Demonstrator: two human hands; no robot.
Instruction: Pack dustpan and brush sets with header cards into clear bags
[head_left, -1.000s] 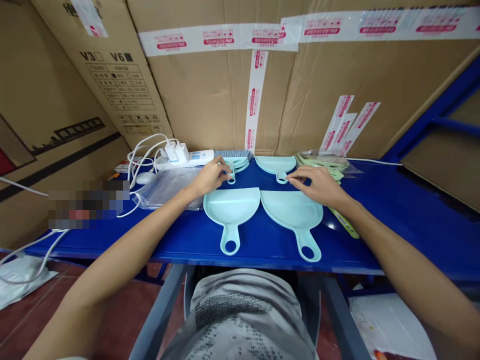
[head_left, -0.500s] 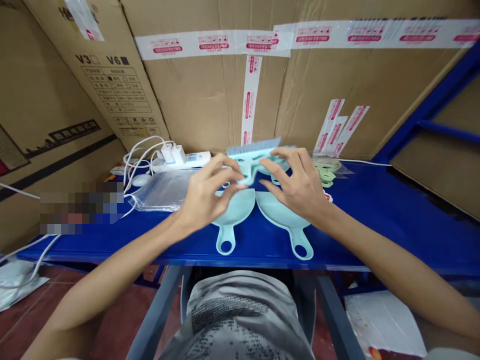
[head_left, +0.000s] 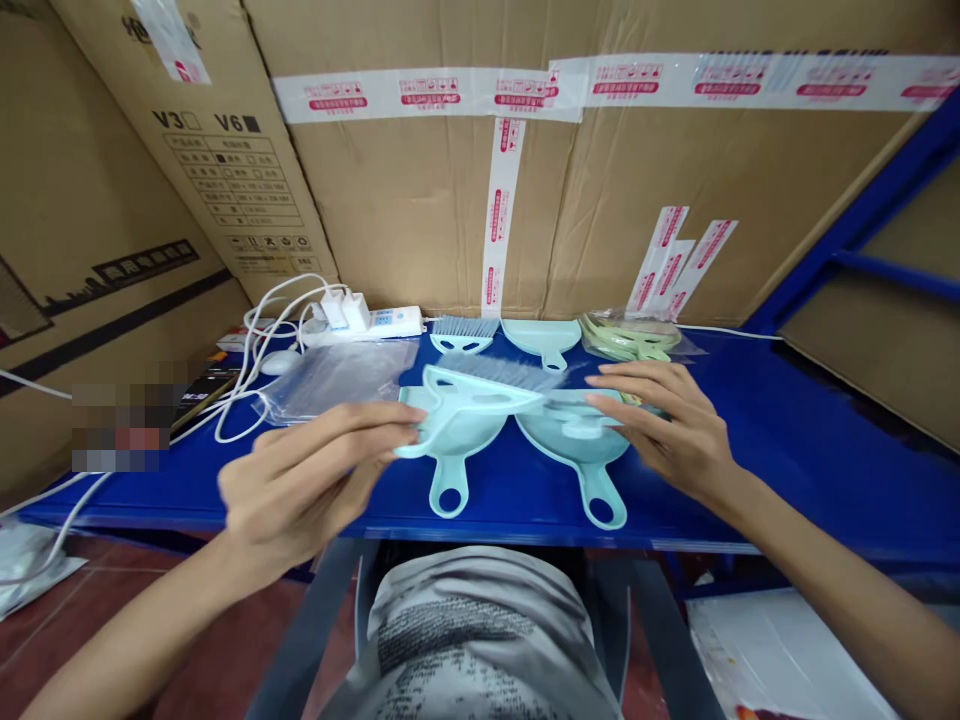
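Observation:
My left hand is closed on the handle of a mint-green hand brush, its grey-blue bristles pointing away from me. In my right hand is a second mint-green brush, blurred by motion and partly hidden by the fingers. Both brushes are above two mint-green dustpans lying side by side on the blue table, a left dustpan and a right dustpan, handles toward me. Farther back lie another brush and another dustpan.
Clear plastic bags lie left of the dustpans, near white cables and a power strip. A bagged light-green set is at the back right. Cardboard walls the blue table at the back.
The two brushes, close together before, have come apart. My left hand moved left and toward me, my right hand right and lower. The back brush and dustpan now show more fully.

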